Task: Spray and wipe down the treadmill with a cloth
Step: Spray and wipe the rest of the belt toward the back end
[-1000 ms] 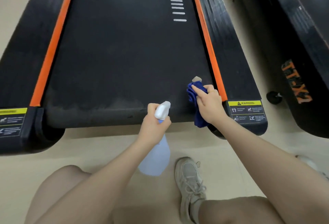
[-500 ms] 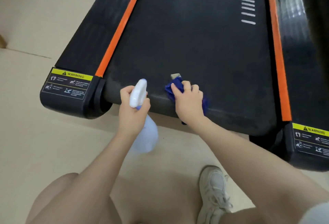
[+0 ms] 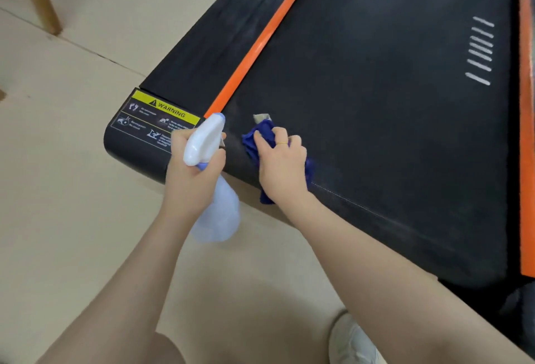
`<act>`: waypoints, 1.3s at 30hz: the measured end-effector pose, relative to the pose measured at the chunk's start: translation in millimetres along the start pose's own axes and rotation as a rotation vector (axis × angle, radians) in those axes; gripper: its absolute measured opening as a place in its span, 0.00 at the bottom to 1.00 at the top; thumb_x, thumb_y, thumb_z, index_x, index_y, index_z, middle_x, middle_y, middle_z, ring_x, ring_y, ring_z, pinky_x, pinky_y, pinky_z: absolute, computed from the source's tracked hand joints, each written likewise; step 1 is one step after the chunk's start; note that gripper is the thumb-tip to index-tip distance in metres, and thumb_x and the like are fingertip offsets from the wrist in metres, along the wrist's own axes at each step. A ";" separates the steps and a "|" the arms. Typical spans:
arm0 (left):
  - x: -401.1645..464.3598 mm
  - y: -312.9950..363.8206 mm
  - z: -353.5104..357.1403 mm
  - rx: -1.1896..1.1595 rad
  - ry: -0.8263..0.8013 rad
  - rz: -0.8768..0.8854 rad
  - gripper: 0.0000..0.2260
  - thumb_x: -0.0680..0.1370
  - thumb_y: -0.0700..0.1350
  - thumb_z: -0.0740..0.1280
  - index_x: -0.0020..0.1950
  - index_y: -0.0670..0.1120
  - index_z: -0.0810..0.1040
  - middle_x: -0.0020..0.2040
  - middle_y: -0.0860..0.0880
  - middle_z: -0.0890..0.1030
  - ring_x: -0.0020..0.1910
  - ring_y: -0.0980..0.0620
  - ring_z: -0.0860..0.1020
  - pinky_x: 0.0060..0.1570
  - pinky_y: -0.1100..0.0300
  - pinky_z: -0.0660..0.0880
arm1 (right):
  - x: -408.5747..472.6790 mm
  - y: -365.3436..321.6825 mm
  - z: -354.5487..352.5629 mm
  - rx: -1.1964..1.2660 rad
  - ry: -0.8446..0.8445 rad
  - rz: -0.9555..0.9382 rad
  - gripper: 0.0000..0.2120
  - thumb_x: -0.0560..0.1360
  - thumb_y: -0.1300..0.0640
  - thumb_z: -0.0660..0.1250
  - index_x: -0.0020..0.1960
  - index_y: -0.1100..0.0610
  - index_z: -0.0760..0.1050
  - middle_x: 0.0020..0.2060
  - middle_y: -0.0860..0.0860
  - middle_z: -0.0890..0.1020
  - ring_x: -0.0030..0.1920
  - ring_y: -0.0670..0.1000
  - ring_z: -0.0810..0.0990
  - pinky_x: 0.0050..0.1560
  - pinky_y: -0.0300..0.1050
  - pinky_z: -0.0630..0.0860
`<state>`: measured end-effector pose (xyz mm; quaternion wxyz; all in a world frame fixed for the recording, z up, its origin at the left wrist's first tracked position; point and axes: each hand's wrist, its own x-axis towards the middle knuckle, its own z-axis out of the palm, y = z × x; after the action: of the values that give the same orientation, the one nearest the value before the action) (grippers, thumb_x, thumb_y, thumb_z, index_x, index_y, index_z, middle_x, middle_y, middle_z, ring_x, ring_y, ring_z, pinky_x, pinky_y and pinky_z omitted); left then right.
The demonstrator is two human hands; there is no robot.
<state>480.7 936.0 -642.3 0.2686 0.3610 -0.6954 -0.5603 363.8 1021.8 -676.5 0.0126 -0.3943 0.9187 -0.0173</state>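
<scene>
Beige floor [image 3: 72, 190] all round, from 6 to 11 o'clock. Treadmill [image 3: 390, 103] filling 12 to 4, its rear belt edge within easy reach. Right hand [image 3: 282, 167] at centre, pressing and gripping blue cloth [image 3: 257, 139] on the belt, presumably to scrub. Left hand [image 3: 191, 178] at 9 of it, clenched round spray bottle [image 3: 215, 213], nozzle aimed at the belt, likely ready to wet.
</scene>
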 end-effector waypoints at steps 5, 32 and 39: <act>3.8 -9.6 -14.8 0.037 0.072 0.026 0.16 0.75 0.33 0.64 0.46 0.54 0.64 0.40 0.69 0.72 0.39 0.71 0.72 0.37 0.77 0.67 | 28.4 -19.2 4.2 0.099 0.029 -0.187 0.22 0.75 0.58 0.60 0.69 0.49 0.68 0.65 0.56 0.68 0.52 0.61 0.70 0.48 0.51 0.68; -6.1 -1.6 16.0 -0.055 -0.065 0.094 0.13 0.72 0.38 0.64 0.51 0.52 0.67 0.49 0.58 0.78 0.50 0.64 0.77 0.49 0.71 0.71 | -42.4 85.1 14.5 0.051 0.258 0.158 0.19 0.67 0.62 0.66 0.57 0.53 0.80 0.52 0.61 0.79 0.40 0.63 0.75 0.37 0.50 0.70; -23.8 27.3 68.2 -0.119 -0.214 0.055 0.13 0.75 0.32 0.63 0.57 0.42 0.70 0.50 0.55 0.79 0.53 0.60 0.77 0.49 0.68 0.73 | -76.0 101.1 4.6 0.115 0.089 0.494 0.25 0.73 0.62 0.62 0.69 0.52 0.68 0.69 0.57 0.66 0.57 0.63 0.67 0.54 0.53 0.62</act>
<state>436.3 998.0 -630.5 0.2291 0.2636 -0.6951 -0.6283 343.1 1146.4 -684.5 -0.0016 -0.1556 0.9843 -0.0834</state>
